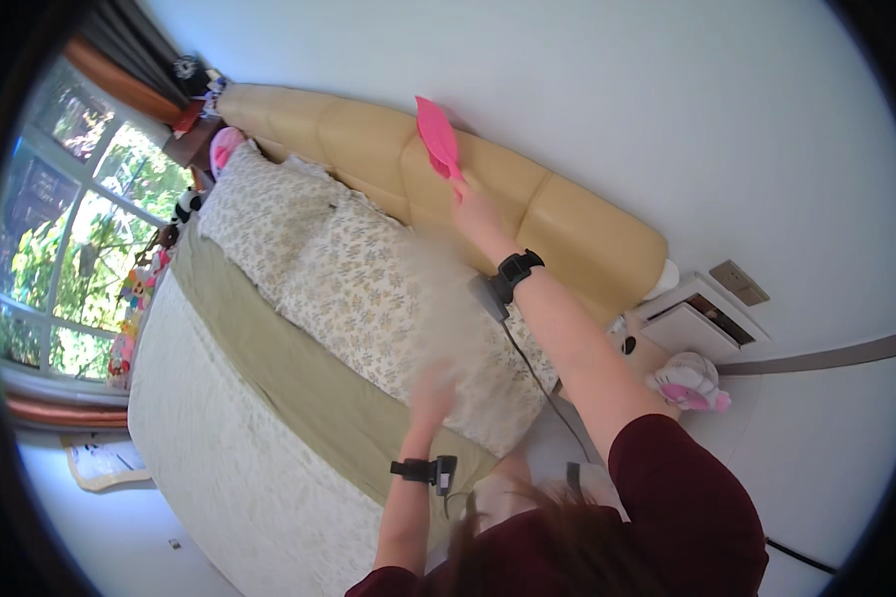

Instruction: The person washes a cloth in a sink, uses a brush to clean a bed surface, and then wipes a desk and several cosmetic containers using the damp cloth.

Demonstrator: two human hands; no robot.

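Note:
My right hand (478, 211) is raised in front of the padded tan headboard (358, 129), its fingers closed around the handle of a pink leaf-shaped tool (436, 134). The tool's broad end points up toward the wall, and its exact kind is unclear. Lower down, my left hand (433, 393) is smeared by motion over a floral pillow (319, 259). A pale blurred patch stretches from that hand up across the pillows, and I cannot make out whether it is something held. Both wrists wear black straps with small devices, from which cables run.
An olive sheet band (279, 348) and a pale bedspread (219, 428) cover the bed. Plush toys line the window (60, 229) side. On the right, a nightstand with a white box (692, 323) and a pink-and-white plush (689, 381) stands below a wall socket (739, 282).

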